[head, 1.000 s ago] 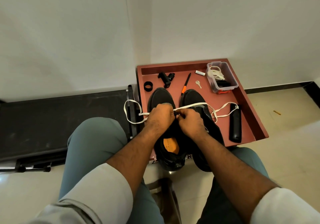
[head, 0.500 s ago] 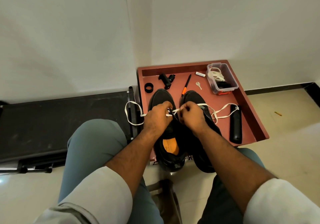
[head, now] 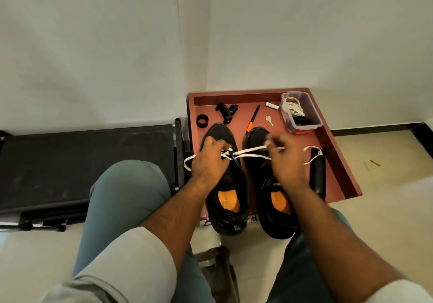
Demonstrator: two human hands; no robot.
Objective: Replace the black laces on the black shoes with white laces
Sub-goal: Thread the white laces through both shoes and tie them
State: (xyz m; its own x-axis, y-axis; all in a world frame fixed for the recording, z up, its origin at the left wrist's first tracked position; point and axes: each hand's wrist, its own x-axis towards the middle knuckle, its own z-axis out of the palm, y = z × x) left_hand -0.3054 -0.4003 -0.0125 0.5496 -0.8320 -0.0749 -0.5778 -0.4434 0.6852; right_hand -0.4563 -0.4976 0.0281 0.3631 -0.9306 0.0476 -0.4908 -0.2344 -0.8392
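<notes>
Two black shoes with orange insoles lie side by side on a red-brown tray [head: 337, 162], toes away from me. My left hand [head: 209, 162] rests on the left shoe [head: 228, 192] and grips it near the front eyelets. A white lace [head: 249, 152] runs from those eyelets to the right. My right hand [head: 284, 159] pinches that lace above the right shoe [head: 257, 138] and holds it taut. One lace loop hangs left of the left hand, and another end trails right toward a long black object [head: 317, 176].
On the tray's far part lie a black ring [head: 202, 121], a black clamp piece [head: 226, 111], an orange-handled tool [head: 252, 120], a key [head: 269, 120], a small white tube [head: 271, 105] and a clear box [head: 301, 112] holding white laces. A black bench [head: 82, 162] stands to the left.
My right hand has moved right and away from the left hand, drawing the white lace out through the left shoe's eyelets. The left hand has stayed on the shoe.
</notes>
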